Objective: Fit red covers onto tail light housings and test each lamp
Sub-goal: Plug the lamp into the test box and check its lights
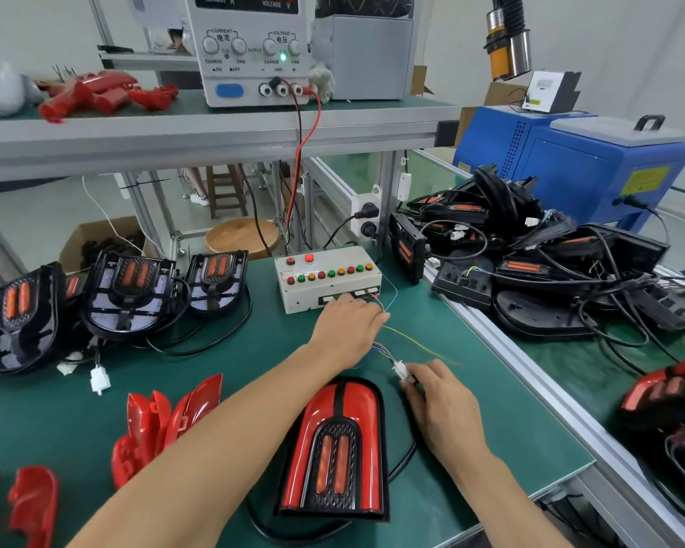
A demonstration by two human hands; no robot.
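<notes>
A tail light with its red cover fitted (pixel 335 448) lies face up on the green mat near the front edge, its lamp strips dim orange. My right hand (pixel 439 405) pinches the white connector (pixel 399 369) on thin coloured wires beside it. My left hand (pixel 347 324) reaches over the lamp, fingers at the front edge of the white test box (pixel 327 276) with its row of coloured buttons; what the fingertips touch is hidden. Three uncovered black housings (pixel 127 294) stand at the left. Loose red covers (pixel 163 421) lie at the front left.
A power supply (pixel 254 49) sits on the upper shelf, red and black leads running down to the test box. More red covers (pixel 95 92) lie on that shelf. A heap of black housings with cables (pixel 530 263) fills the right side. A blue machine (pixel 578 164) stands behind it.
</notes>
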